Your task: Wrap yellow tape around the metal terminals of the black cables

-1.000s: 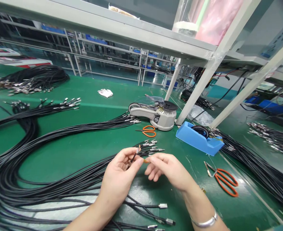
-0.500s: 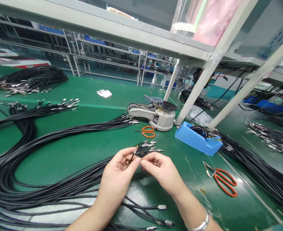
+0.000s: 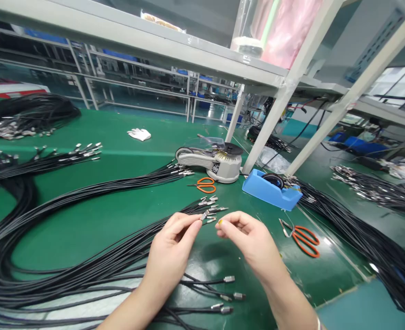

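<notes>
My left hand (image 3: pixel 174 247) pinches the metal-tipped end of a thin black cable (image 3: pixel 204 215) between thumb and fingers, above the green table (image 3: pixel 119 215). My right hand (image 3: pixel 248 240) is close beside it, fingers pinched on a tiny yellowish piece (image 3: pixel 219 222) I cannot name. Just behind the hands lies a bundle of black cables with silver ends (image 3: pixel 209 204). More cable ends (image 3: pixel 228 295) lie under my wrists.
A grey tape dispenser (image 3: pixel 212 160) and small orange scissors (image 3: pixel 205 184) sit behind the hands. A blue tape holder (image 3: pixel 269 192) and larger orange scissors (image 3: pixel 300 236) lie to the right. Cable bundles (image 3: pixel 33 256) cover the left; white shelf legs (image 3: pixel 274 114) rise behind.
The hands have drawn slightly apart; the cable tip in the left hand has tilted from upright toward the right. The view has swung a little to the right.
</notes>
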`<action>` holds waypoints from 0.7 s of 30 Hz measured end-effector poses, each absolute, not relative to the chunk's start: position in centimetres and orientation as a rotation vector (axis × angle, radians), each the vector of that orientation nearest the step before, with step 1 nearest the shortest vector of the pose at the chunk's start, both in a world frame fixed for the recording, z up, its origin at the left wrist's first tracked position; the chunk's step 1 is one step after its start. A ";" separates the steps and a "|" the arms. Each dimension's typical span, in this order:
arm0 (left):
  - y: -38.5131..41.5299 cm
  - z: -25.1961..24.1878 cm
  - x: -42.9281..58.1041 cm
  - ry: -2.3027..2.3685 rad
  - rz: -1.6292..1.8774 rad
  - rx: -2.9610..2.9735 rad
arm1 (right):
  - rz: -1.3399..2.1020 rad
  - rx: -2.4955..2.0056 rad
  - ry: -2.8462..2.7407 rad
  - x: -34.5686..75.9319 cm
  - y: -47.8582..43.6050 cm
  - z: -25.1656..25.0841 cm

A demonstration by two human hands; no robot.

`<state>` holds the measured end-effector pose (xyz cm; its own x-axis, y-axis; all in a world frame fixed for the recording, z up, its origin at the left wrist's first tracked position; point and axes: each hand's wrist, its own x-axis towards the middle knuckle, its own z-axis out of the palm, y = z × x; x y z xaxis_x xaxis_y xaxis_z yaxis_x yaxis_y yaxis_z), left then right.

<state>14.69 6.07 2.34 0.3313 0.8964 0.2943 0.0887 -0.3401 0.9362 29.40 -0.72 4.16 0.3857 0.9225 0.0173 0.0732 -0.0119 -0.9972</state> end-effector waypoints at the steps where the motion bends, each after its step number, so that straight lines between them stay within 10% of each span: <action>1: 5.9 2.2 14.7 0.881 1.127 1.734 | 0.869 -1.420 -0.914 29.0 -1.5 4.0; 21: 3.7 0.0 14.9 0.691 1.149 2.221 | 0.689 -1.352 -0.583 24.9 -4.4 1.2</action>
